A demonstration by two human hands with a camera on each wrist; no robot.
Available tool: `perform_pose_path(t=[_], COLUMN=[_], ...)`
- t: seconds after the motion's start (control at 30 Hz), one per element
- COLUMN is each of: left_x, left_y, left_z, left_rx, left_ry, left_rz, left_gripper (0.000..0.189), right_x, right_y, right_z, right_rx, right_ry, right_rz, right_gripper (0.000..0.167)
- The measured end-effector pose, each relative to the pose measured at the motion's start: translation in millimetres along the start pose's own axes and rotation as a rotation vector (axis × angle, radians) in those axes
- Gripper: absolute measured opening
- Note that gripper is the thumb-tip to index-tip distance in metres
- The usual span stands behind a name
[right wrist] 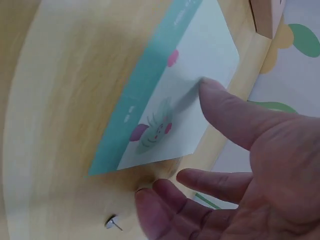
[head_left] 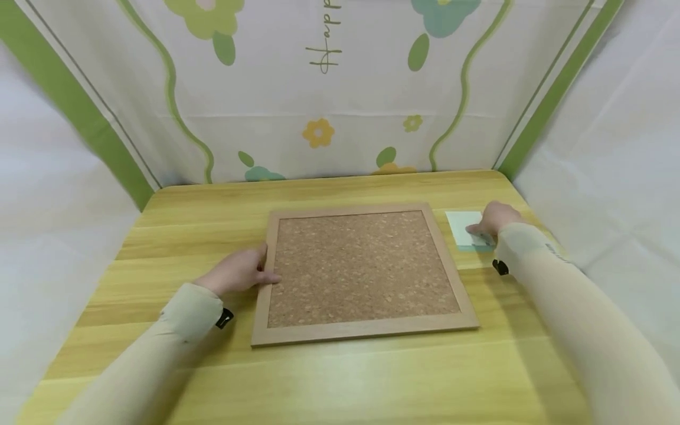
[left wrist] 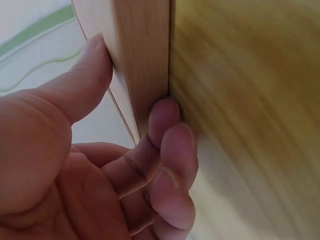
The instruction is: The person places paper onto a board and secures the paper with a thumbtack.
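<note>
A cork board in a light wooden frame lies flat on the table. My left hand grips its left side, thumb over the frame and fingertips curled against the outer edge, as the left wrist view shows. To the right of the board is a pale mint note card with a teal strip and small printed drawings. On the card's face rests the thumb of my right hand; its other fingers lie loosely bent beside the card's edge, by the table. A silver thumbtack sits near those fingertips in the right wrist view.
The wood-grain table ends at the back against a white cloth with flowers and green lines. White sheets hang at both sides. In the right wrist view, a corner of the board's frame shows at the top.
</note>
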State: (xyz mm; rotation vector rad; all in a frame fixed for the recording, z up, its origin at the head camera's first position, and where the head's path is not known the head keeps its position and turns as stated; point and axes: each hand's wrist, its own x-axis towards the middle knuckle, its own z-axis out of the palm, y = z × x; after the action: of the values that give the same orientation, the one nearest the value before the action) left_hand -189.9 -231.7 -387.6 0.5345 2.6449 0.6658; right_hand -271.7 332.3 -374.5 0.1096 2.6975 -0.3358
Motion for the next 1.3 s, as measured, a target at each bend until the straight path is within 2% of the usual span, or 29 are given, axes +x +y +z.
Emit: perform_pose_path(t=[0.27,0.43,0.73,0.83,0.9,1.13,1.3], left_x=[-1.4,-0.2,1.8,1.8,0.9,-1.8,-1.6], left_y=[2.3,5.5,5.2,5.3,5.5,6.0,6.2], left_z=[2.0,1.9,4.6,4.1,3.3,1.8,1.7], left_rx=[-0.011,-0.013,-0.018,-0.014,-0.015,-0.042,-0.032], left_ry=[-0.001,0.002,0.013,0.016,0.019,0.016,0.012], left_rz=[-0.024,-0.041,-0.057,-0.06,-0.061,-0.056,-0.064], left_gripper=[0.044,0.049,0.069,0.067,0.067,0.065,0.071], right_x=[1.0,2.8,9.2,10.8,11.5,11.4,9.1], right_y=[-6.6,-10.0,-12.9,-12.9,-12.4,-5.1,-0.7], right_z=[-1.8,-4.7,-7.6,-6.6,-5.2,0.4,0.0], right_rx=[-0.065,-0.092,-0.09,-0.106,-0.108,-0.128,-0.109], right_ry=[0.012,0.017,-0.067,-0.069,-0.06,-0.022,-0.028], right_rz=[0.002,0.043,0.083,0.078,0.076,0.066,0.046], right_gripper=[0.045,0.049,0.04,0.04,0.041,0.064,0.069])
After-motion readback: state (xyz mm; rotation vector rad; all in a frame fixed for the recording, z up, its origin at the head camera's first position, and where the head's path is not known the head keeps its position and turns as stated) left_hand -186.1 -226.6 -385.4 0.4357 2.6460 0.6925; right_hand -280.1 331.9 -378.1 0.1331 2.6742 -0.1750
